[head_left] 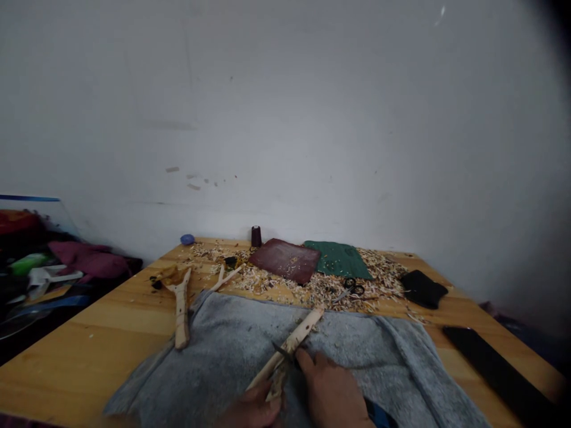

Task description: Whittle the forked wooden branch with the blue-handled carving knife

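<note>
Lighting: dim, soft, even; source seemingly overhead toward twelve o'clock, though unseen. Wall (285,107) pale grey, without glare. Shadows: faint, diffuse beneath objects on table (102,339). Corner at one o'clock darkened by vignette. Edges curve, lens distortion marked at three and nine o'clock. Overall slightly soft; hands at six o'clock blurred, murky, colours muted.

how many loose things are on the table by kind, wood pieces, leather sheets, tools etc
wood pieces: 3 (stick in the left hand, forked piece, small fork)
flat sheets: 2 (maroon, green)
cutting tools: 2 (knife in the right hand, scissors)
thread spool: 1
grey towel: 1
total: 9
</note>
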A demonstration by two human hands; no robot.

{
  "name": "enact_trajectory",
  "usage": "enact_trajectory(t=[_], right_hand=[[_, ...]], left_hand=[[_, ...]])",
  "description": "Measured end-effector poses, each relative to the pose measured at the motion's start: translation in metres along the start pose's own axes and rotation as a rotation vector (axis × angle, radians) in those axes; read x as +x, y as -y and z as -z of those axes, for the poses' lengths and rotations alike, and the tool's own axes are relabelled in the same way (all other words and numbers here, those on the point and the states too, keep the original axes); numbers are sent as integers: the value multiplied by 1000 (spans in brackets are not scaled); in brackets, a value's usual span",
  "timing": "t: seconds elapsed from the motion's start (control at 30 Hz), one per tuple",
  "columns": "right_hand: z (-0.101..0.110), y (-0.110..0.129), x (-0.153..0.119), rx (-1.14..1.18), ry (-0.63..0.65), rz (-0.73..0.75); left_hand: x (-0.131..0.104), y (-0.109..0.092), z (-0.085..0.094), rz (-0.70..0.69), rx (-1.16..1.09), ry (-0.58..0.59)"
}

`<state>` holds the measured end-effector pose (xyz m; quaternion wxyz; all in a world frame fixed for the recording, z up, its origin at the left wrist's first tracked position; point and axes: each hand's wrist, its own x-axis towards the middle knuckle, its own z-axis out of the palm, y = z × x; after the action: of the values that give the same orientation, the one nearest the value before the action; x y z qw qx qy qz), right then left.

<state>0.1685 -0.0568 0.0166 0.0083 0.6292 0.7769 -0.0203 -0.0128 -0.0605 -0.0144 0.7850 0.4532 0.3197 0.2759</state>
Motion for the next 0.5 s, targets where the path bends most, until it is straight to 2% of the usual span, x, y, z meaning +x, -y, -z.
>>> enact_trajectory(t=[0.2, 0.5], right_hand=[[-2, 2, -4, -14, -6, -7], [5, 10, 8, -1, 22, -87]], left_hand=[[2, 6, -2, 41, -105, 10], [-4, -4, -11, 99, -155, -1]])
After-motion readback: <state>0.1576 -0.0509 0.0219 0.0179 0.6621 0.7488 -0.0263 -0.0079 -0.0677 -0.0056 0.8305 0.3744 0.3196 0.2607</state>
